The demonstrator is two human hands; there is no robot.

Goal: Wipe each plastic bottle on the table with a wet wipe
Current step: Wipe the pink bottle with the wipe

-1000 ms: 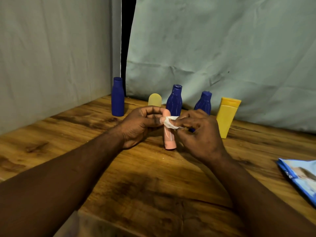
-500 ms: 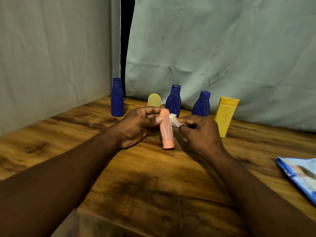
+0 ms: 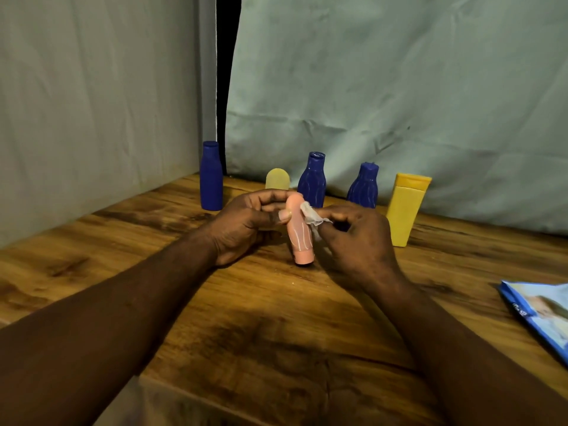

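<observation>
- Spanning the view, the brown wood-grain counter (image 3: pixel 276 333) carries everything. A damp bottle dropped on it could roll towards an edge.
- The left grip (image 3: pixel 246 224) is closed round the top of the bottle, thumb in front. With so little held, moisture there could let it twist or slip.
- The right grip (image 3: pixel 356 241) is closed on the wipe, pinching it against the bottle's upper side. Pushing too hard could lever the bottle out of the other grip.
- A tall yellow rectangular plastic bottle (image 3: pixel 404 216) stands just beside the right knuckles. I judge that a wide stroke could topple it.
- The small salmon-pink plastic bottle (image 3: pixel 300 238) sits between both grips, slightly tilted. I cannot tell whether its lower end touches the counter.
- The crumpled white wet wipe (image 3: pixel 310 215) is bunched small, so it could miss the lower body.
</observation>
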